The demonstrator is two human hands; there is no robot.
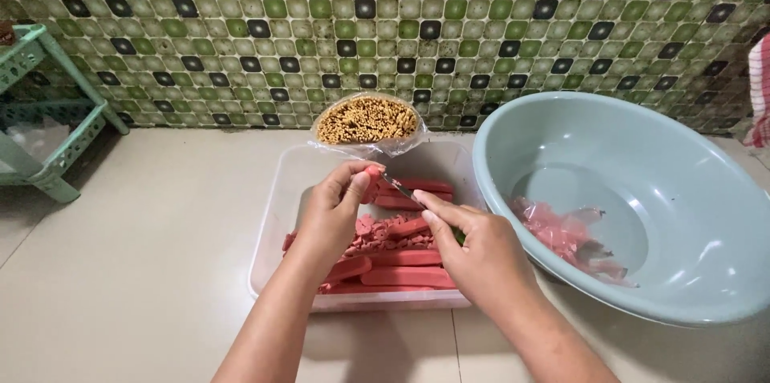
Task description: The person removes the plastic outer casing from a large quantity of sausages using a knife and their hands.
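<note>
Head view: left hand [337, 210] pinches a pink sausage [373, 182], right hand [481, 255] grips a knife [399, 187] over the clear plastic tub [269, 247]; bagged skewers [367, 120] behind, smooth grey basin [642, 150] alongside.

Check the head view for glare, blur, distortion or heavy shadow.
Head view: soft, even light; a bright glare patch on the blue basin wall; wide-angle bending bows the tiled wall; both hands, left and right, and the sausage tub look sharp; faint shadows under the forearms.
</note>
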